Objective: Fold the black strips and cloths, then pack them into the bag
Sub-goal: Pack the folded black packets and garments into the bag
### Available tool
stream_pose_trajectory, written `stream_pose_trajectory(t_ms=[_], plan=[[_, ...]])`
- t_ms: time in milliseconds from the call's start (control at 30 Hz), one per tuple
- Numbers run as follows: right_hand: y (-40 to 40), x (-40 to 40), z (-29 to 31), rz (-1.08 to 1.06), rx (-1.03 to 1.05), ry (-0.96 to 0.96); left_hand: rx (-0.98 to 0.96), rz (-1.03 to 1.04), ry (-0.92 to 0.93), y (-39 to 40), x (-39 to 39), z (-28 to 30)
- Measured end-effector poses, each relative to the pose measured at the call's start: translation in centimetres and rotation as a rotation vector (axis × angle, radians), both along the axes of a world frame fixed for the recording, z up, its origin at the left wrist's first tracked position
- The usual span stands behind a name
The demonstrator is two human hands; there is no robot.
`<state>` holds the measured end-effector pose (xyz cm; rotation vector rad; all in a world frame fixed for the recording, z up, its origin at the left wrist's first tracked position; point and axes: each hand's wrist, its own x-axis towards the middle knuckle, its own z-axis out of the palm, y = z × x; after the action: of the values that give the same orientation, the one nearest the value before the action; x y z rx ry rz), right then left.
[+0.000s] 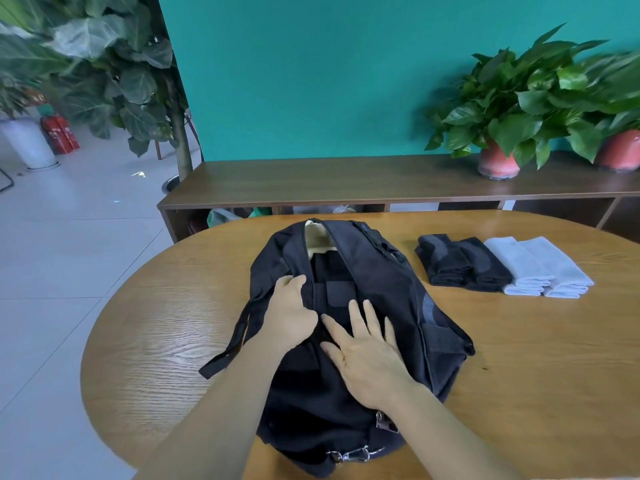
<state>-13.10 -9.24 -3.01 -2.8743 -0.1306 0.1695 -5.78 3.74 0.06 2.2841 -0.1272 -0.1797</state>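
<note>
Holding the bag (349,327) open at its zip, my left hand (289,311) grips the left flap; my right hand (367,355) lies flat, fingers straight, on the right flap. Folded strips (462,263) and cloths (540,266) sit in a row well right, nearer my right hand, on the wooden worktop (156,323) before a teal wall (311,81).

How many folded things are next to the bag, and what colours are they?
Black folded strips: 2
Light grey folded cloths: 2
Total: 4, all lying on the table to the right of the black bag.
</note>
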Motion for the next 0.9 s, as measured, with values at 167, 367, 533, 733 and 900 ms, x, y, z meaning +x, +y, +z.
stream_pose_trajectory(t_ms=[167, 367, 533, 733, 900], plan=[[-3.0, 1.2, -0.5, 0.081, -0.076, -0.043, -0.111, -0.081, 0.002, -0.7, 0.1, 0.9], [-5.1, 1.5, 0.8, 0.096, 0.051, 0.023, -0.172, -0.075, -0.006, -1.4, 0.7, 1.1], [-7.9, 1.7, 3.1, 0.119, 0.025, -0.103, -0.11, -0.072, -0.109, 0.4, 1.0, 2.2], [-11.4, 0.9, 4.2, 0.079, -0.14, 0.0, 0.006, -0.129, -0.075, 3.2, 0.1, 2.7], [-10.8, 0.4, 4.7, 0.179, -0.137, -0.104, 0.255, -0.099, -0.074, 2.3, -0.7, 3.6]])
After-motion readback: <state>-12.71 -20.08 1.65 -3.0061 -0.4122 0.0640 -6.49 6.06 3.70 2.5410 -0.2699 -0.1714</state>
